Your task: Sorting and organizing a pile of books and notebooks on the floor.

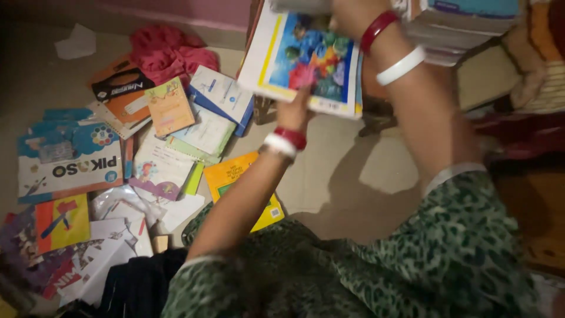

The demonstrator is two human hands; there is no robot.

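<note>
Overhead, both hands are raised to one picture book [306,62], a large white-bordered volume with a blue, brightly coloured cover, held tilted above the floor. Left hand [297,109]: closed on the book's lower edge, fingers hidden behind the cover; red and white bangles at the wrist. Right hand [347,17]: at the book's top edge, apparently gripping it, though the fingers are partly cut off by the frame; red and white bangles likewise. Sleeves: green patterned fabric on both arms. Just beside the right hand, upper right: a stack of books [465,26], lying flat, edges toward the camera. Below the held book, on the floor [335,176]: a yellow book [235,179], partly covered by the left forearm. Further left, a loose spread of books and papers: a white-and-blue book [220,94], a small yellow-green booklet [169,106], an orange-and-black book [120,88], a large blue-and-white art pad [67,156], overlapping one another. Behind these, a crumpled red cloth [168,53]. Far left corner: a white scrap of paper [76,42], well apart from the rest.
</note>
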